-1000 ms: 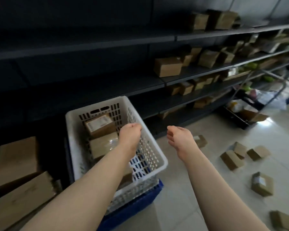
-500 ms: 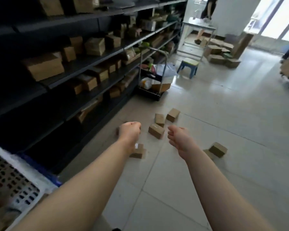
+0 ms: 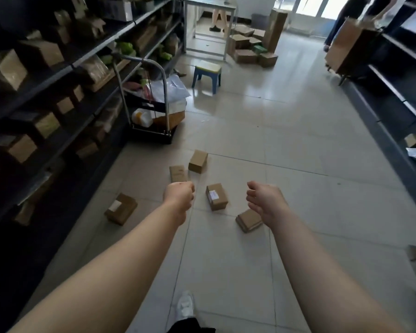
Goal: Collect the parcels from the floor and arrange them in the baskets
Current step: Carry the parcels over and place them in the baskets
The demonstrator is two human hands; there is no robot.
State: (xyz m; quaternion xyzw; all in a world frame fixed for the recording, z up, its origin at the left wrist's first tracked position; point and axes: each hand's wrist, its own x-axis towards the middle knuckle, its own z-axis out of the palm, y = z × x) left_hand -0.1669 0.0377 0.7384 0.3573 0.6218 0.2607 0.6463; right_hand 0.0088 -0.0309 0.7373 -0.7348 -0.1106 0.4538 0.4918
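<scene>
Left hand: left hand (image 3: 179, 195) out front, fingers curled into a fist, nothing in it.
Right hand: right hand (image 3: 265, 200) level with it, fingers loosely curled, holds nothing.
Labelled parcel: small brown cardboard parcel with white label (image 3: 216, 197) on pale tiled floor (image 3: 298, 164), between both hands, touched by neither.
Flat parcel: flat brown cardboard parcel (image 3: 247, 221) at 7 o'clock of right hand, partly behind it.
Far parcels: plain brown cardboard parcel (image 3: 177, 173) at 12 o'clock of left hand; taller brown cardboard parcel (image 3: 198, 161) just beside it at 1 o'clock.
Side parcel: brown cardboard parcel with white sticker (image 3: 121, 208) at 9 o'clock of left hand, near dark metal shelving (image 3: 65, 145).
Shelving: holds cardboard boxes, left side.
Trolley: black platform trolley with metal handle (image 3: 154, 138) at 11 o'clock, loaded.
Stool: blue plastic stool (image 3: 207, 73) at 12 o'clock, well beyond parcels.
Shoe: white shoe (image 3: 185, 305) at 6 o'clock.
</scene>
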